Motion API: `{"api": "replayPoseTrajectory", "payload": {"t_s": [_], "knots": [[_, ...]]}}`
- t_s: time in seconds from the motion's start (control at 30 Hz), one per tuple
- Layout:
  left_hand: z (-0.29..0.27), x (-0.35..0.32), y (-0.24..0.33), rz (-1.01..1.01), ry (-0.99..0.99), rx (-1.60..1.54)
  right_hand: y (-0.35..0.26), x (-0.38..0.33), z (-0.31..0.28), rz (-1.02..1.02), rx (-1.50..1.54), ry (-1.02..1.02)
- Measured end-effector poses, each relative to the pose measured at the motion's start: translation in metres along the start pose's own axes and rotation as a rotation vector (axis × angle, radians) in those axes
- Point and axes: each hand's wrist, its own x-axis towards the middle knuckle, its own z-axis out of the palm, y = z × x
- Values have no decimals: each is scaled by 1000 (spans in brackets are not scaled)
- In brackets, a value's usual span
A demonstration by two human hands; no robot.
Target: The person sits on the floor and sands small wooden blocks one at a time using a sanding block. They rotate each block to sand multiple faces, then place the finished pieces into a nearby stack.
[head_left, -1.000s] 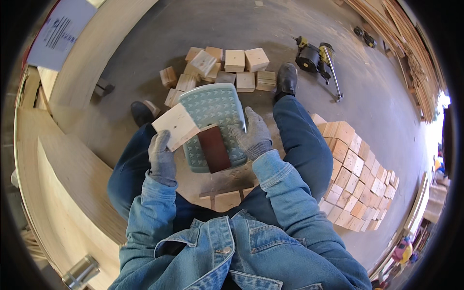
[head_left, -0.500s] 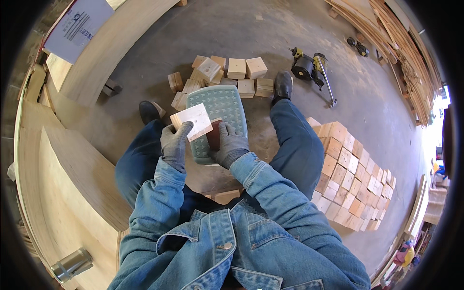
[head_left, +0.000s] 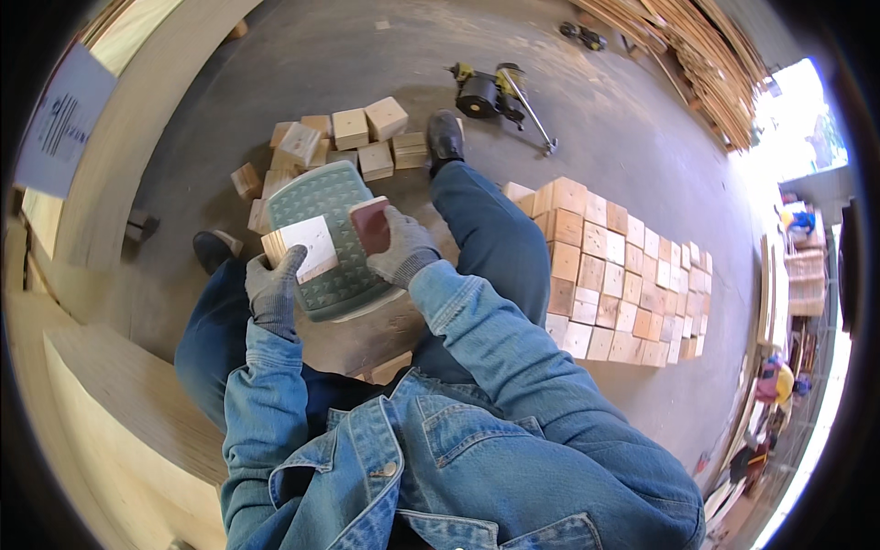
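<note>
Pale square wood block [head_left: 310,243] sat clamped in the left hand [head_left: 273,295], thumb on its upper face, fingers mostly hidden, over the near left part of the grey-green step stool [head_left: 348,275]. Resting on the stool or just above: could not tell. Maroon-faced flat block [head_left: 369,226] was gripped by the right hand [head_left: 403,247] at the stool's right side, tilted, pale edge showing at its far end. Both hands gloved in grey knit.

Changed: a second earlier the maroon-faced flat block lay on the stool with the right hand loose beside it; half a second earlier that hand was on it; now it was held farther right, clear of the square block. For the work in hand, that meant one piece per hand, apart, no contact between them. View also swung right, so the scene sat farther left.

Outward: loose wood blocks [head_left: 351,128] lay jumbled just beyond the stool, on the concrete floor [head_left: 275,64]. Right: a big tight stack of wood blocks [head_left: 623,275], near the person's right leg [head_left: 490,220]. Far: yellow-and-black pneumatic nailer [head_left: 479,96] on the floor, smaller dark tool [head_left: 582,37] farther off, long boards [head_left: 683,64] piled far right. Left: pale wood panel [head_left: 137,394] near, printed white carton [head_left: 64,124] far.
</note>
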Motion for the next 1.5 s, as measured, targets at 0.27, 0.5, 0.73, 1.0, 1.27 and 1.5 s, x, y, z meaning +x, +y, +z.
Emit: {"api": "replayPoseTrajectory", "payload": {"t_s": [0.27,0.5,0.73,1.0,1.27,1.5], "knots": [[-6,-32,37,198,-172,-138,-5,2,15,-24,318,-50],[-1,-26,15,428,-292,-21,15,21,17,25,202,14],[16,-7,5,399,-263,364,19,19,-6,-6,327,59],[41,18,-1,360,-589,-309,-27,-40,-10,-385,186,212],[64,20,-15,244,-903,-1145,-59,-63,10,-529,-446,172],[59,16,-18,559,-364,-162,-64,-52,22,-526,-538,236]]}}
